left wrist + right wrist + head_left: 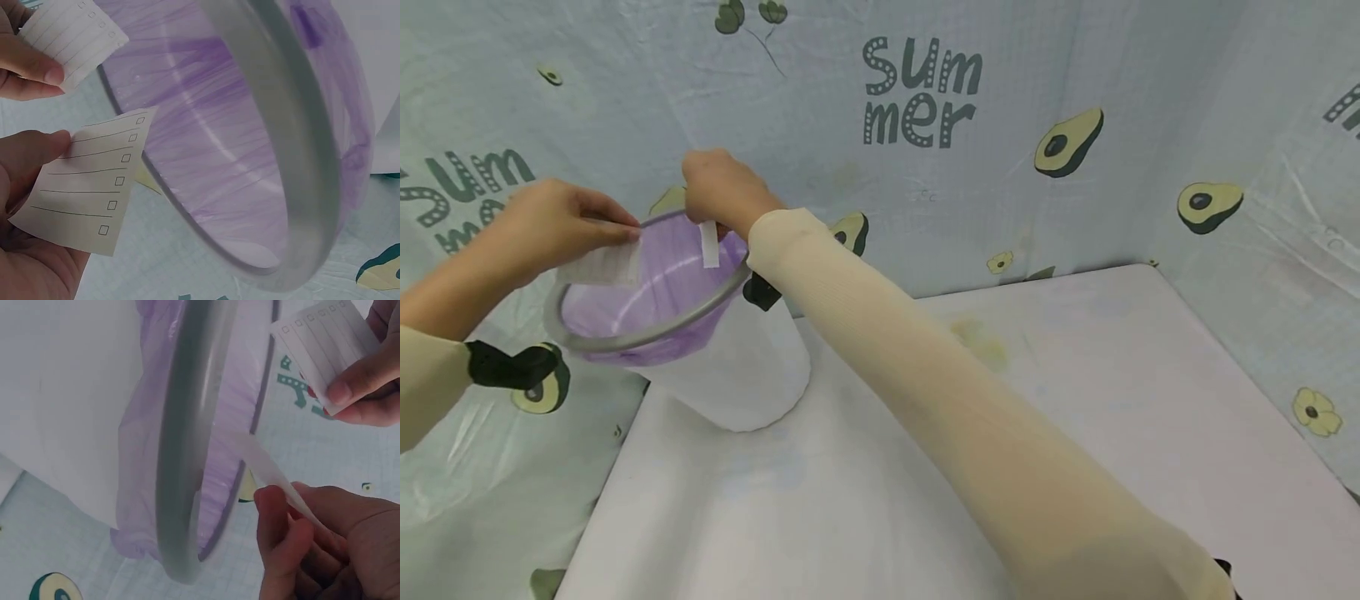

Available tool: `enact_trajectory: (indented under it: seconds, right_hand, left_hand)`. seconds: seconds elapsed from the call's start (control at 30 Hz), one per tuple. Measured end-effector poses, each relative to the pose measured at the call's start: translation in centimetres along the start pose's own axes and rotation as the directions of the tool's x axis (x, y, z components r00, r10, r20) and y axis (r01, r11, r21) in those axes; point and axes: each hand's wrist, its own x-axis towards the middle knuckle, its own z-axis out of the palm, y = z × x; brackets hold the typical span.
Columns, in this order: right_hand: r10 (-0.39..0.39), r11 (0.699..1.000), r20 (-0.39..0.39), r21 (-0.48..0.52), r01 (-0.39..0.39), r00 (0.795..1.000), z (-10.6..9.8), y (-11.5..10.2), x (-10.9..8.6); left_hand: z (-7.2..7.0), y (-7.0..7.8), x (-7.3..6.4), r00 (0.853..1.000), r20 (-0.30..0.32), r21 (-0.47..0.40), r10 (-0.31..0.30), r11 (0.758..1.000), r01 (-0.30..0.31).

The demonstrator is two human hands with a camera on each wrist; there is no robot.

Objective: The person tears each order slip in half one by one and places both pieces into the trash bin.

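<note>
My left hand (553, 225) pinches a piece of lined paper (94, 187) between thumb and fingers, a column of small checkboxes along one side. A second piece of lined paper (709, 244) is pinched in my right hand (726, 192), seen nearly edge-on in the right wrist view. Both papers hang at the mouth of a white trash bin (752, 367), overlapping its opening in the head view. A purple bag (647, 292) lines the bin and folds out under the grey ring rim (632, 336). The bin's bottom inside is hidden.
The bin stands at the back left corner of a white-covered table (865, 475). Behind it hangs a pale curtain (820, 108) printed with avocados and lettering. My right sleeve (955, 408) crosses above the table.
</note>
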Motion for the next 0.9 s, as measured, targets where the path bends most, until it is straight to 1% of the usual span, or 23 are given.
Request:
enact_trajectory:
  seconds: [0.23, 0.33, 0.43, 0.57, 0.63, 0.7, 0.8, 0.87, 0.9]
  right_hand:
    - [0.018, 0.997, 0.033, 0.072, -0.020, 0.999, -0.5, 0.3, -0.7]
    - [0.005, 0.997, 0.045, 0.072, -0.008, 0.999, -0.7, 0.5, -0.9]
    - [-0.024, 0.999, 0.054, 0.025, 0.022, 0.998, -0.9, 0.7, -0.9]
    - [-0.078, 0.995, 0.043, -0.058, 0.080, 0.996, -1.1, 1.6, -1.1]
    - [-0.122, 0.988, 0.020, -0.094, 0.124, 0.992, -1.2, 2.3, -1.3]
    - [-0.184, 0.976, -0.007, -0.121, 0.181, 0.983, -1.2, 3.3, -1.8]
    - [-0.285, 0.949, -0.049, -0.157, 0.275, 0.957, -0.9, 5.1, -2.7]
    - [-0.323, 0.940, -0.072, -0.140, 0.312, 0.944, -0.6, 6.3, -3.4]
    - [-0.327, 0.941, -0.081, -0.118, 0.316, 0.942, -0.4, 7.0, -3.8]
  left_hand:
    - [-0.2, 0.2, 0.6, 0.999, 0.034, 0.006, 0.006, 1.000, -0.006]
    - [-0.4, 0.2, 0.6, 0.999, 0.054, 0.015, 0.003, 1.000, -0.004]
    - [-0.5, 0.3, 0.5, 0.998, 0.060, 0.023, 0.006, 1.000, -0.007]
    - [-0.4, 0.3, 0.4, 0.995, 0.096, -0.016, 0.001, 1.000, 0.001]
    - [-0.3, 0.2, 0.3, 0.993, 0.119, -0.025, -0.004, 1.000, 0.007]
    - [-0.1, 0.1, 0.1, 0.991, 0.134, -0.028, -0.003, 1.000, 0.006]
    - [0.1, 0.1, -0.3, 0.992, 0.122, 0.005, 0.009, 1.000, -0.009]
    - [0.4, 0.2, -0.7, 0.994, 0.103, 0.017, 0.020, 1.000, -0.022]
    - [0.5, 0.3, -0.9, 0.995, 0.093, 0.021, 0.025, 0.999, -0.028]
